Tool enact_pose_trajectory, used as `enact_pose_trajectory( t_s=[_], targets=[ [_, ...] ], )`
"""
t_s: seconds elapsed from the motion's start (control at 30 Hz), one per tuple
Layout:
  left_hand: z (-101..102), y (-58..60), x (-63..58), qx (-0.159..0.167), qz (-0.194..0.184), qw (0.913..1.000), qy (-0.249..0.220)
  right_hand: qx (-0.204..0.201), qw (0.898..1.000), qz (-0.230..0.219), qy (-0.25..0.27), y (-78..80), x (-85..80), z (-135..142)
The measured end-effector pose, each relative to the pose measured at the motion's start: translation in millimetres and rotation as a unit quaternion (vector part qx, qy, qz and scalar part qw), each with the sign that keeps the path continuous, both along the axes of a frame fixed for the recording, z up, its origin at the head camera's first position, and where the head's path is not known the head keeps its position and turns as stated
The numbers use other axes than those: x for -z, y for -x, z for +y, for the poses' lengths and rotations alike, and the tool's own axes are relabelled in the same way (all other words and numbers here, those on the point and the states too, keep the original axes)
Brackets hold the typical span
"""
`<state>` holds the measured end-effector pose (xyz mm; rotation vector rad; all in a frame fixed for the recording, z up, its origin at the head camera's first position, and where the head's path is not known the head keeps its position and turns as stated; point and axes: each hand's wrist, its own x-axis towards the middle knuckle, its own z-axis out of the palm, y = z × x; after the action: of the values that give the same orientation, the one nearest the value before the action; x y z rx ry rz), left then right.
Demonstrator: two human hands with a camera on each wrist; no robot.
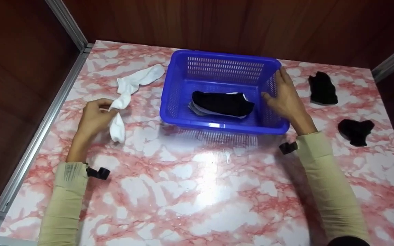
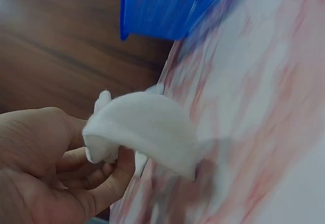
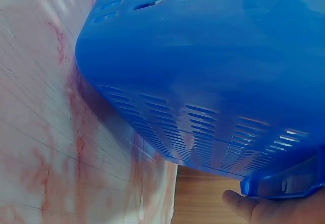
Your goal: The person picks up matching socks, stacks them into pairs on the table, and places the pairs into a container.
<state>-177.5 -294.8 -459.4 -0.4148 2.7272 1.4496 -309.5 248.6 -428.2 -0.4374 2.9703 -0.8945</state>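
Note:
My left hand (image 1: 96, 114) pinches a white sock (image 1: 117, 128) between thumb and fingers at the left of the table. In the left wrist view the sock (image 2: 144, 127) droops in a curve out of the fingers. Another white sock (image 1: 145, 76) lies just beyond it, toward the basket; where the two meet is hard to tell. My right hand (image 1: 287, 100) grips the right rim of a blue plastic basket (image 1: 217, 127), thumb on the inner side. Inside the basket rests a black sock (image 1: 222, 103) on top of white and grey ones.
Two black socks lie apart on the right of the marbled table (image 1: 169, 184): a flat one (image 1: 323, 88) behind and a crumpled one (image 1: 356, 132) nearer. Brown wooden panels (image 1: 217, 24) stand behind and at both sides.

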Motion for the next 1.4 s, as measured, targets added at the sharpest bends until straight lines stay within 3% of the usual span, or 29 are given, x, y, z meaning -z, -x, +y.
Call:
enact_pose_trajectory(
  t_s=[0.23, 0.47, 0.6, 0.83, 1.07, 1.13, 1.2, 1.3, 1.4],
  targets=[
    [53, -23.7, -7.8, 0.072, -0.027, 0.9960, -0.046, 0.000, 1.000, -0.007, 0.004, -0.3, 0.5, 0],
    [111, -41.8, -0.9, 0.140, -0.033, 0.9850, -0.096, 0.001, 1.000, -0.009, 0.000, 0.6, -1.2, 1],
    [142, -51.7, 3.3, 0.166, -0.047, 0.9720, -0.160, 0.003, 1.000, -0.009, -0.004, 0.4, -3.0, 0],
    [189, -65.6, 12.5, 0.206, -0.075, 0.9396, -0.263, 0.005, 1.000, -0.008, -0.005, -0.8, -2.9, 0],
    [223, -70.8, 22.4, 0.212, -0.078, 0.9272, -0.299, 0.002, 1.000, -0.010, -0.002, -0.6, -2.9, 1],
    [227, -70.5, 24.8, 0.222, -0.076, 0.9289, -0.287, -0.002, 1.000, -0.008, -0.002, -0.1, -2.5, 0],
    [229, -68.9, 27.5, 0.241, -0.057, 0.9392, -0.238, -0.004, 1.000, -0.006, 0.000, 0.1, -2.0, 0],
    [227, -65.6, 30.9, 0.274, -0.008, 0.9560, -0.104, -0.003, 1.000, -0.001, 0.008, -0.4, -1.7, 0],
    [223, -63.2, 32.4, 0.288, 0.024, 0.9573, 0.014, 0.002, 1.000, 0.015, 0.026, -1.9, -3.0, 1]
  ],
)
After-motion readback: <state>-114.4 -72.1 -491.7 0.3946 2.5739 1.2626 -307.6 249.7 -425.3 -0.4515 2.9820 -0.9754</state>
